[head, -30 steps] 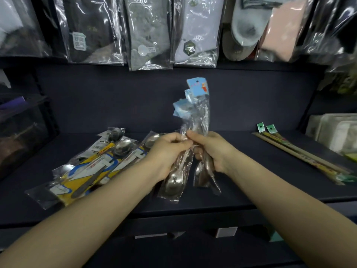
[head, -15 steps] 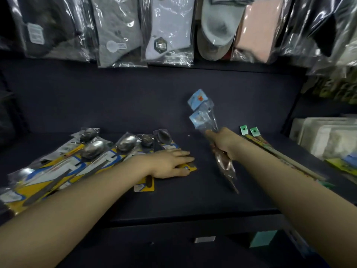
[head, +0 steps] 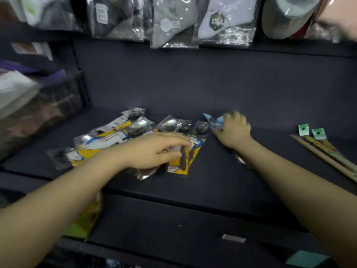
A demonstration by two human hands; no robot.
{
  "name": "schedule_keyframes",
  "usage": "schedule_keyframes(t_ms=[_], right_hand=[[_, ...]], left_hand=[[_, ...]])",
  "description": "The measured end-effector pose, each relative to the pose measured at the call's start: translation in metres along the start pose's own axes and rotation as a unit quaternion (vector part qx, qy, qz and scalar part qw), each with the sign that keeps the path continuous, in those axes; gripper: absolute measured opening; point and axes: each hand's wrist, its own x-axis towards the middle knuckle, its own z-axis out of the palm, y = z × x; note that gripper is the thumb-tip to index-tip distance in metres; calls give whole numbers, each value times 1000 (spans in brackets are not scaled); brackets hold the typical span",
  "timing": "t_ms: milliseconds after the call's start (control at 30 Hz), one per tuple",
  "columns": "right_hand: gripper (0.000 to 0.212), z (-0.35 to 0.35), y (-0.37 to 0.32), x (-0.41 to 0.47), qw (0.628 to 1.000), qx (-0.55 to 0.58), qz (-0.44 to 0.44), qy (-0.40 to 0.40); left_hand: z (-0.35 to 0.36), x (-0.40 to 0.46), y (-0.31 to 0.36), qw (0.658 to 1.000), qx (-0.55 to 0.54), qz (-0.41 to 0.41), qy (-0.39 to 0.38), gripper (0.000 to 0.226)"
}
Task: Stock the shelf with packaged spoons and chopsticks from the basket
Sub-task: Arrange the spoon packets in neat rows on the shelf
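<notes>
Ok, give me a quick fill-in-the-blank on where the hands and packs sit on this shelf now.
1. The right hand lays clear spoon packs with ____ header cards on the dark shelf.
2. The left hand rests on the ____-backed spoon packs.
3. The long green-tagged chopstick packs lie to the ____ of both hands.

blue; yellow; right

A dark shelf (head: 222, 180) fills the middle of the frame; left of centre lies a fan of packaged spoons (head: 135, 130) on yellow cards, with the left hand (head: 152, 151) resting over them, fingers (head: 173, 141) extended; just right of them the right hand (head: 232, 132) presses down on a clear packet with blue tags (head: 213, 120); packaged chopsticks (head: 328, 149) lie at right; bagged socks (head: 173, 22) hang along the top.
</notes>
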Motion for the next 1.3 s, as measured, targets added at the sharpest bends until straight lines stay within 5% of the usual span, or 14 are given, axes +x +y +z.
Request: schedule_keyframes(t_ms=[100,200,333,467,633,733,800,967,1100,1300], right_hand=[[42,2,-38,-13,976,82,-192,68],[27,4,-92,-31,915,164,-369,-19],[39,21,-162,-45,859,147,-471,-136],[49,41,-204,-41,851,90,-488,-172],[54,55,-194,-23,884,-28,-437,-166],[58,55,-179,-15,898,-28,-407,-166],[66,52,-174,-14,900,-16,-402,-170],[43,45,-176,-15,911,87,-364,-174],[32,35,-178,-11,929,106,-319,-153],[20,26,-195,-3,948,34,-288,-128]], left_hand=[[-9,-40,-15,993,64,-46,88,64],[-11,-82,-34,971,122,-124,162,67],[-16,-136,-49,978,49,-87,182,44],[-27,-174,-74,988,27,-89,120,79],[-17,-183,-85,978,208,-9,15,73],[-3,-175,-85,960,274,57,15,64],[-1,-169,-87,963,250,89,43,49],[-13,-156,-92,972,155,140,104,41],[-38,-148,-87,969,-1,92,228,34],[-82,-129,-98,854,-289,-116,418,10]])
